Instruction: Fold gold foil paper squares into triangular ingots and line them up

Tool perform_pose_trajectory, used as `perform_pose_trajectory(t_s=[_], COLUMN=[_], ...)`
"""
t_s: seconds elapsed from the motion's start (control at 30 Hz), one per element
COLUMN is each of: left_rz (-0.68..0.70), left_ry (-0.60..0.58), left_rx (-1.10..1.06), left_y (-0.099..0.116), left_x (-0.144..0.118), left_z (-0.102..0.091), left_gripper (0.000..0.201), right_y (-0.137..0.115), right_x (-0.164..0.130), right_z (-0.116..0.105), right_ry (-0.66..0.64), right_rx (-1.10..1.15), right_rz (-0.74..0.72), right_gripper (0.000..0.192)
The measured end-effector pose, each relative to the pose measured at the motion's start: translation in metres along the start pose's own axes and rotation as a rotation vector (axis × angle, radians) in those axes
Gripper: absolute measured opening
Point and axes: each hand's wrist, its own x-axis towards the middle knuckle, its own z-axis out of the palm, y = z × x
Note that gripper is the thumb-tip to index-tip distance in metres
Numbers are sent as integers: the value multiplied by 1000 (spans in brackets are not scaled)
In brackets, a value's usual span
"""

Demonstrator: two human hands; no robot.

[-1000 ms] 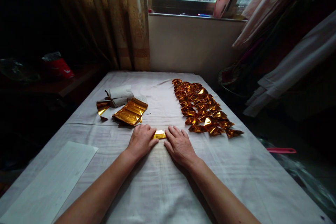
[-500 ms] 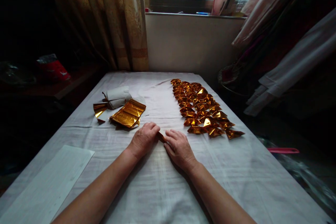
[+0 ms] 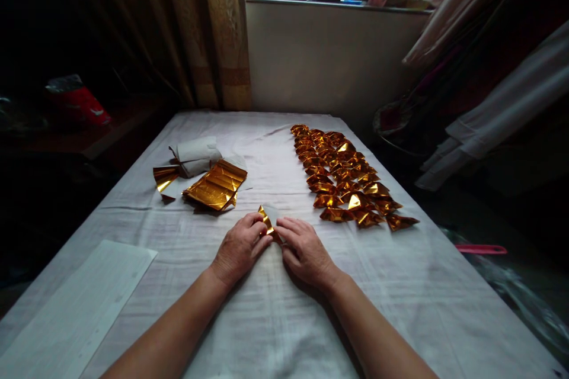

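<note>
Gold foil, creased and shiny: a small folded piece is pinched between the fingertips of my left hand and right hand, mid-table on the wrinkled white cloth; its lower part is hidden by my fingers. Toward the right edge lie rows of folded foil pieces. Toward the left edge lie a flat foil stack and a white roll, and a pale sheet is cut off at the near left corner.

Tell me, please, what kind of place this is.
Probably a room in a home, used for handwork. A curtain hangs beside a window sill, and a table under a white cloth holds rows of folded gold paper pieces.
</note>
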Motion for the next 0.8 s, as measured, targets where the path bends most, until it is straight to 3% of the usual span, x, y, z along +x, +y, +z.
perform_pose_trajectory(t_s=[0.1,0.37,0.53,0.8], left_rz=[11,-1,-12,-56], left_ry=[-3,41,47,34], left_rx=[14,22,21,2], left_y=[-7,-7,-4,3], left_x=[0,1,2,2], left_z=[-1,-2,1,0], left_gripper=[8,3,5,7], right_y=[11,24,17,-1], right_x=[-4,2,4,3], right_z=[0,-6,-7,-8], right_ry=[54,50,57,97], right_rx=[65,-5,-94,-264], right_rz=[38,88,41,-80], right_gripper=[58,42,24,21])
